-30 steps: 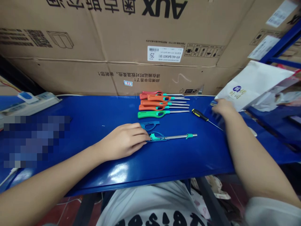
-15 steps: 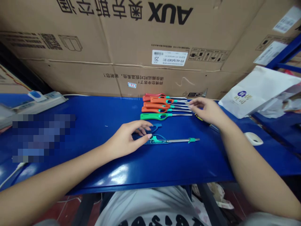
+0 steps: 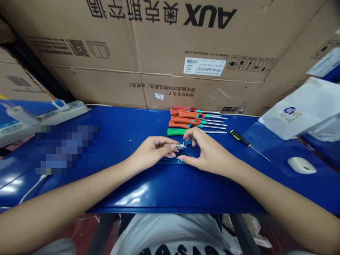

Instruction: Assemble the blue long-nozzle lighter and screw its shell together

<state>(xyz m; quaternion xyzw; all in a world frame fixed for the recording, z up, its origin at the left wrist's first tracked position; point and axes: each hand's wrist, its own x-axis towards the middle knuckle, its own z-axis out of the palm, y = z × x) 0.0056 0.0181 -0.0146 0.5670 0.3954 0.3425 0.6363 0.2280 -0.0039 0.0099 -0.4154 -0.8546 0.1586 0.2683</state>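
Observation:
My left hand (image 3: 156, 152) pinches a small silvery part with a metal tip (image 3: 181, 146) between thumb and fingers. Its exact kind is hard to make out. Just to its right, my right hand (image 3: 205, 152) holds nothing, thumb and fingers apart around the part's tip. Beneath both hands lie pieces of an opened blue lighter casing (image 3: 174, 162), largely covered. A green long-necked lighter (image 3: 175, 132) lies just beyond my fingers. Several orange and red long-necked lighters (image 3: 183, 119) are lined up behind it, metal tubes pointing right.
A black-and-yellow screwdriver (image 3: 240, 138) lies right of the lighters, near a white computer mouse (image 3: 302, 165). A white paper bag (image 3: 300, 106) stands at the right. At left are a power strip (image 3: 66, 112) and a blurred-out item (image 3: 66, 148). A big cardboard box (image 3: 148, 71) walls the back.
My right hand has come left and nearer from beside the lighter tubes, uncovering the screwdriver. My left hand now has the small silvery part. The blue lighter's metal tube no longer shows.

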